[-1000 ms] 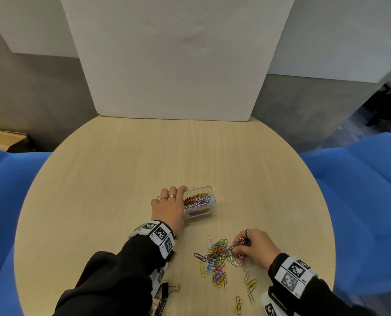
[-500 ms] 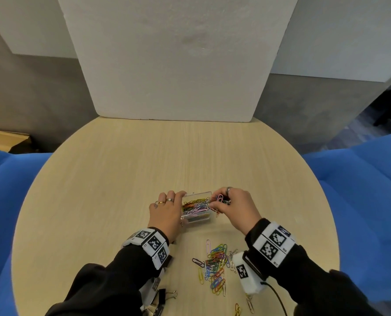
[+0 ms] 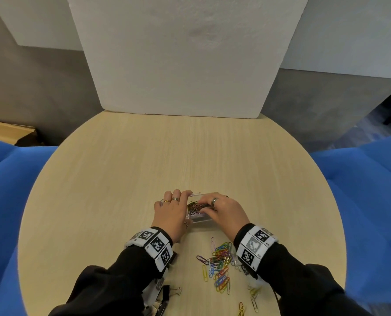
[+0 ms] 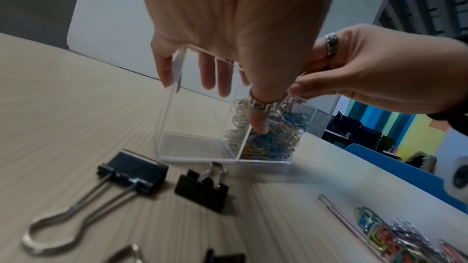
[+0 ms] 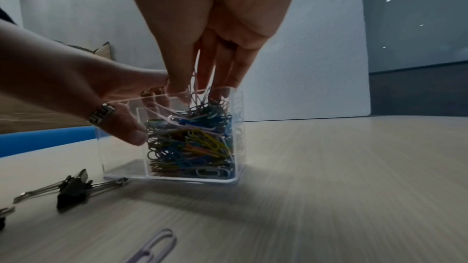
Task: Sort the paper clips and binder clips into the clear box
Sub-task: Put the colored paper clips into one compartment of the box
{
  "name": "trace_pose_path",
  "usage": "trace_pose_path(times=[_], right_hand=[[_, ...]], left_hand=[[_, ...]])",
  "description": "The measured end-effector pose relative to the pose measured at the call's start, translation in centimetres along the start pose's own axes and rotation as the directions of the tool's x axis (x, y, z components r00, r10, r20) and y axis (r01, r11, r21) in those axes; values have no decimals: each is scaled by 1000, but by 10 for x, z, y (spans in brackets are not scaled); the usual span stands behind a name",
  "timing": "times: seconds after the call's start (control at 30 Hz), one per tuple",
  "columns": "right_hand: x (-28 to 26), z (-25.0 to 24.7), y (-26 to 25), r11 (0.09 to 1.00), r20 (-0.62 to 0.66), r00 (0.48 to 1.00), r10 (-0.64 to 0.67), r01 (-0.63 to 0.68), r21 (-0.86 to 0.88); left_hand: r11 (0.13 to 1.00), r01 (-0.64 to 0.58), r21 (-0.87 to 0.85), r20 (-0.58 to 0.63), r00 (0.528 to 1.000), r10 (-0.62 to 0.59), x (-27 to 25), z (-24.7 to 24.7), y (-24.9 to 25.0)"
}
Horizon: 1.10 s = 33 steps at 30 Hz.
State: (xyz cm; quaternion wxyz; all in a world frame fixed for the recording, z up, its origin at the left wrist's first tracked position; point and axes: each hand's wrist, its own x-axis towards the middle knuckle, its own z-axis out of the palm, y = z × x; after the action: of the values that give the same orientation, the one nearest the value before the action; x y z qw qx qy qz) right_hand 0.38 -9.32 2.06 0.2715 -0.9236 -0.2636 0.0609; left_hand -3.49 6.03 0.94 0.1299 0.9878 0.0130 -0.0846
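A clear box (image 3: 200, 221) with two compartments stands on the round table (image 3: 144, 169). Its right compartment holds many coloured paper clips (image 5: 192, 143); its left compartment (image 4: 195, 143) looks empty. My left hand (image 3: 172, 209) grips the box, thumb (image 4: 257, 119) on the near wall and fingers over the far rim. My right hand (image 3: 223, 210) is over the right compartment, its fingertips (image 5: 228, 79) dipping in and pinching a few paper clips (image 5: 196, 85). A loose pile of paper clips (image 3: 220, 265) lies nearer me. Black binder clips (image 4: 134, 171) lie at my left wrist.
A white foam board (image 3: 185, 55) stands at the table's far edge. Blue seats (image 3: 367, 190) flank the table on both sides. A few stray paper clips (image 3: 253, 304) lie near the front edge, and a binder clip (image 5: 73, 189) rests just before the box.
My right hand left the pile with a few paper clips, carried them up to the box and lowered its fingertips into the right compartment. My left hand stayed on the box.
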Motion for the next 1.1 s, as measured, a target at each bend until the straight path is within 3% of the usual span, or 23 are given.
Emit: trace_pose_path(times=[0.1, 0.17, 0.3, 0.5, 0.73, 1.1], right_hand=[[-6, -4, 7, 997, -73, 995, -73, 76, 31], [-8, -6, 10, 990, -127, 982, -137, 130, -61], [-8, -1, 15, 977, -175, 974, -146, 114, -179], [-9, 12, 16, 936, -150, 968, -200, 144, -322], [-10, 20, 8, 905, -158, 938, -307, 237, -352], [-9, 24, 2, 877, -74, 972, -225, 169, -450]], left_hand=[[1000, -7, 8, -3, 1000, 7, -1, 0, -1], [1000, -8, 9, -5, 1000, 8, -1, 1, -1], [1000, -14, 4, -8, 1000, 14, -2, 1, 0], [1000, -17, 8, -4, 1000, 17, -3, -1, -1], [1000, -23, 7, 1, 1000, 23, -4, -3, 0], [1000, -25, 9, 6, 1000, 25, -3, -4, 0]])
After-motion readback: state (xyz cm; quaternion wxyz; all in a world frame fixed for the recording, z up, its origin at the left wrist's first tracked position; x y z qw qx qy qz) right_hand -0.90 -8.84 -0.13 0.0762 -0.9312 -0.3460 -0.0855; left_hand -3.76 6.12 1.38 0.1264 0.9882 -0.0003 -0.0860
